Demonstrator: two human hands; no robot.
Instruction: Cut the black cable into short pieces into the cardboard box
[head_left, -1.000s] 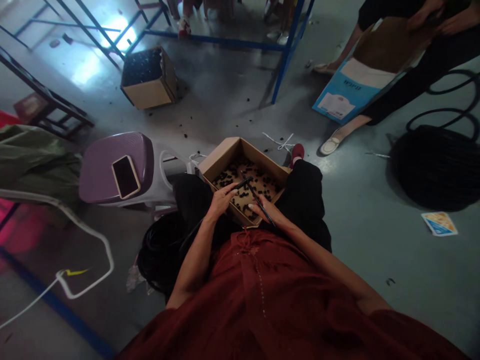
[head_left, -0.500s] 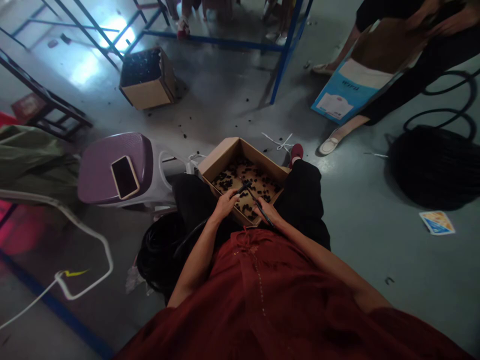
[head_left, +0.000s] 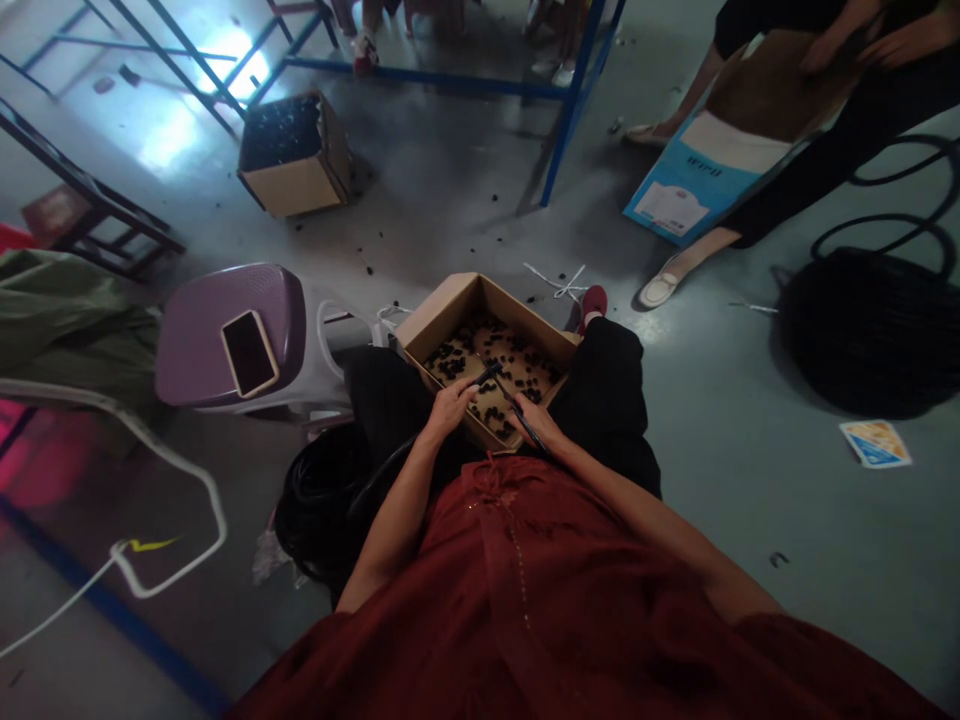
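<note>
An open cardboard box stands between my knees, with many small black pieces scattered over its bottom. Over the box's near left side, my left hand is closed on a black strip whose end points toward the middle. My right hand is closed round a thin dark tool, perhaps scissors, its tip close to the strip's end. Whether the tip touches the strip is too small to tell. A coil of black tubing lies beside my left leg.
A phone lies on a purple stool at the left. Farther off are a filled carton and a blue frame. At the right, a person holds a blue-white box near a black coil.
The dark tool at my right hand has shifted slightly against the strip. At the upper right, the other person's hand has moved a little at the blue-white box.
</note>
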